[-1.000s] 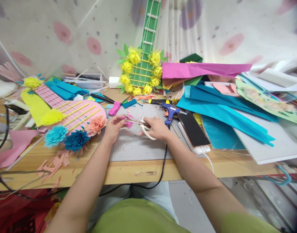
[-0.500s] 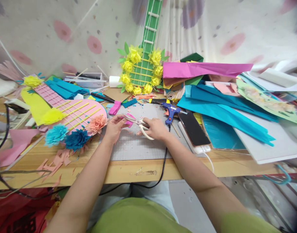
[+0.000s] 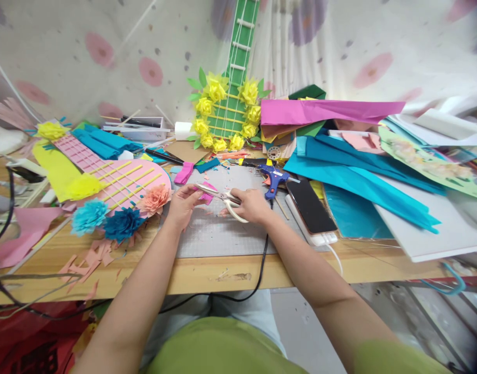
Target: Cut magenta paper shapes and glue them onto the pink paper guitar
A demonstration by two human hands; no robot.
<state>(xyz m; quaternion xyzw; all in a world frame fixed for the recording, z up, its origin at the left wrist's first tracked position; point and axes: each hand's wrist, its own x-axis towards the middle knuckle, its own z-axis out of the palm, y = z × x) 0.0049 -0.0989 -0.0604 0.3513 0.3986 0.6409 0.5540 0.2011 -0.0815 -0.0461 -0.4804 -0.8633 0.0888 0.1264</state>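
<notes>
Scissors [image 3: 235,212] were held by the right fingers [image 3: 243,201]; left fingers [image 3: 189,192], pinching pink paper [image 3: 207,198], risked being nipped if nearby blades [image 3: 216,194] slipped.

Below the front edge of the bench [image 3: 210,278], the person wears a yellow-green top [image 3: 226,348]. The part in view is one plain colour and bulges forward in a smooth, rounded curve. Its right sleeve [image 3: 394,358], also below the bench edge and off to the right, is the same green and short, covering the upper arm with a soft, blurred edge. Between the top and the bench show pale, light blue trousers [image 3: 257,309], with a dark narrow gap between the two legs. Above the bench, the left hand [image 3: 181,205] and the right hand [image 3: 251,205] are bare, as are both wrists and forearms. The fingernails are too small to make out.
</notes>
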